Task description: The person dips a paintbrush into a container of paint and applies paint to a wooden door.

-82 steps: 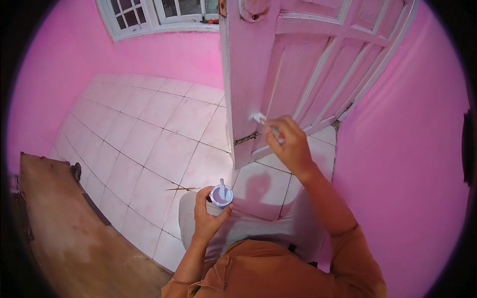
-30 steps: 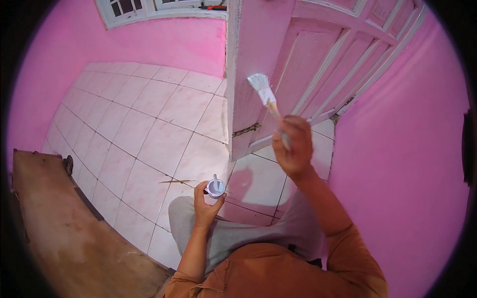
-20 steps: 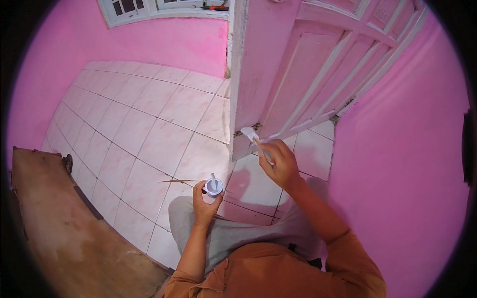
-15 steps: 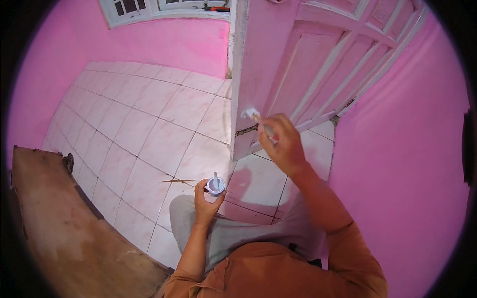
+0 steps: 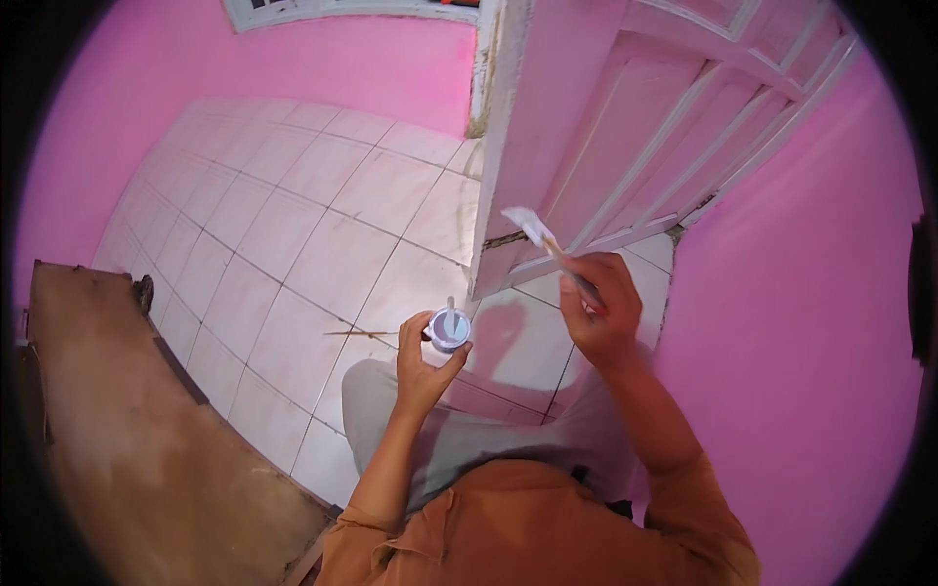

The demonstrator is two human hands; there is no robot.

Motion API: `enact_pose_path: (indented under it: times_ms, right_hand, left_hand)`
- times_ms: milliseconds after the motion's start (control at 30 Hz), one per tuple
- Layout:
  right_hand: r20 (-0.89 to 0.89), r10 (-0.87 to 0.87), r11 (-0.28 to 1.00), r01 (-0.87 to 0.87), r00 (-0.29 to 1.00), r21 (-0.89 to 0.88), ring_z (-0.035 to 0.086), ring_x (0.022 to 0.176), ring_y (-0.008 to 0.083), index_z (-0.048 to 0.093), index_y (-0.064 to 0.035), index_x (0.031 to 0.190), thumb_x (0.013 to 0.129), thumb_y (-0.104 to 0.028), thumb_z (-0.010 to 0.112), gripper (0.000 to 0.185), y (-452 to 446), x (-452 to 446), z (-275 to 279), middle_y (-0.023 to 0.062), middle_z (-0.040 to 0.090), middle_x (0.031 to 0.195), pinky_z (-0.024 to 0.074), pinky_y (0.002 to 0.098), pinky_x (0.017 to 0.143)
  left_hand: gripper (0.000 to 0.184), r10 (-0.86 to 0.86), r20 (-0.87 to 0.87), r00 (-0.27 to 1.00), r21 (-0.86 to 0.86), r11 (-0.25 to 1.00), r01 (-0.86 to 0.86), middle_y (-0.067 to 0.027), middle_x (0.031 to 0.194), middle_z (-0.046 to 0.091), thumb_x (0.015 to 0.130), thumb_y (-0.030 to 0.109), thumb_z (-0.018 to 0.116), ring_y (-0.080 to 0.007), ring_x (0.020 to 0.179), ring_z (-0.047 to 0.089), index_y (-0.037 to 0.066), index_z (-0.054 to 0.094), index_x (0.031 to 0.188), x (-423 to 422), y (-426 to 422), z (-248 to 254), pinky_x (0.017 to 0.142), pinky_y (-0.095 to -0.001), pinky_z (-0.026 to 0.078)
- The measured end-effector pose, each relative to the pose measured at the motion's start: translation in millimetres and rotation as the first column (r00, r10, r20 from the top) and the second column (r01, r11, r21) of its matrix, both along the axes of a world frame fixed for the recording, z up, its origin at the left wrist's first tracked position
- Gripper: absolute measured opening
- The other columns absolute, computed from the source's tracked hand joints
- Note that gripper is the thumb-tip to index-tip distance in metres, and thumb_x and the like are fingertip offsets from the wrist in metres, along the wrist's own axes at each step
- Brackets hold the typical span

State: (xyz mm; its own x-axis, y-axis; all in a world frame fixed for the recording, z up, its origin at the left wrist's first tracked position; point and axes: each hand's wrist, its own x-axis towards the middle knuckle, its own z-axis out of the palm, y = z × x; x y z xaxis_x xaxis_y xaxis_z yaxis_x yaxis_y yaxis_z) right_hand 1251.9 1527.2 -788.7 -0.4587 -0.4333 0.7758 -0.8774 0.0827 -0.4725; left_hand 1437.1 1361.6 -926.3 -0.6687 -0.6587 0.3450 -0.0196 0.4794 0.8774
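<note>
In the head view my right hand [image 5: 604,305] is closed around the handle of a paintbrush [image 5: 535,230]. White paint coats its bristles, which point up and left in front of the lower part of a panelled door [image 5: 586,146]. I cannot tell whether the bristles touch the door. My left hand [image 5: 426,366] grips a small paint can [image 5: 449,332] above my lap. The can is uncovered, and a light-coloured stick stands in it, leaning on the rim. Pinkish paint covers much of the door, with paler strips along its mouldings.
Tiled floor [image 5: 293,234] spreads ahead and left, with a thin stick [image 5: 360,333] lying near the can. A brown wooden board [image 5: 147,410] fills the lower left. Pink walls [image 5: 801,322] stand on the right and at the back, and a white window frame [image 5: 352,17] shows at the top.
My right hand has drawn the brush back from the door's surface, to the right and down. The left hand still holds the can. The view has shifted slightly.
</note>
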Motion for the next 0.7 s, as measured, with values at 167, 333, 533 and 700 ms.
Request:
enact_pose_path:
  times_ms: [167, 333, 533, 700]
  right_hand:
    - [0.387, 0.15, 0.975, -0.202, 0.91, 0.097, 0.068, 0.077, 0.0196, 0.071, 0.0017, 0.099, 0.088, 0.0, 0.073, 0.011, 24, 30, 33, 0.0111, 0.067, 0.09, 0.0525, 0.0288, 0.068]
    - [0.522, 0.166, 0.9, -0.345, 0.837, 0.266, 0.067, 0.074, 0.0211, 0.071, -0.0014, 0.098, 0.089, -0.004, 0.074, 0.01, 15, 46, 47, 0.0101, 0.067, 0.087, 0.0534, 0.0315, 0.069]
    - [0.516, 0.159, 0.878, -0.36, 0.842, 0.315, 0.067, 0.07, 0.0274, 0.068, -0.001, 0.092, 0.09, -0.006, 0.074, 0.008, -6, 49, 38, 0.012, 0.066, 0.085, 0.0557, 0.0355, 0.067]
    - [0.487, 0.157, 0.865, -0.358, 0.859, 0.352, 0.068, 0.07, 0.0294, 0.068, -0.0008, 0.092, 0.089, -0.009, 0.075, 0.011, -14, 46, 31, 0.0141, 0.067, 0.085, 0.0558, 0.0369, 0.066]
  left_hand:
    - [0.064, -0.037, -0.048, 0.998, -0.088, 0.996, 0.033, -0.0125, 0.126, 0.06, 0.076, 0.015, 0.091, -0.0239, 0.109, 0.059, 0.004, 0.059, 0.13, -4, -1, 15, 0.092, -0.0358, 0.049]
    - [0.065, -0.061, -0.029, 0.998, -0.096, 0.994, 0.058, -0.0124, 0.128, 0.062, 0.076, 0.017, 0.091, -0.0307, 0.119, 0.058, 0.006, 0.058, 0.131, -9, 2, 20, 0.092, -0.0399, 0.051]
    - [0.067, -0.109, -0.059, 0.992, -0.071, 0.992, 0.105, -0.0132, 0.126, 0.062, 0.072, 0.009, 0.091, -0.0319, 0.119, 0.059, 0.005, 0.058, 0.13, -13, 7, 23, 0.096, -0.0418, 0.052]
    - [0.066, -0.133, -0.054, 0.99, -0.168, 0.978, 0.122, -0.0159, 0.124, 0.062, 0.071, 0.007, 0.09, -0.0352, 0.116, 0.06, 0.003, 0.059, 0.129, -15, 10, 20, 0.096, -0.0427, 0.053]
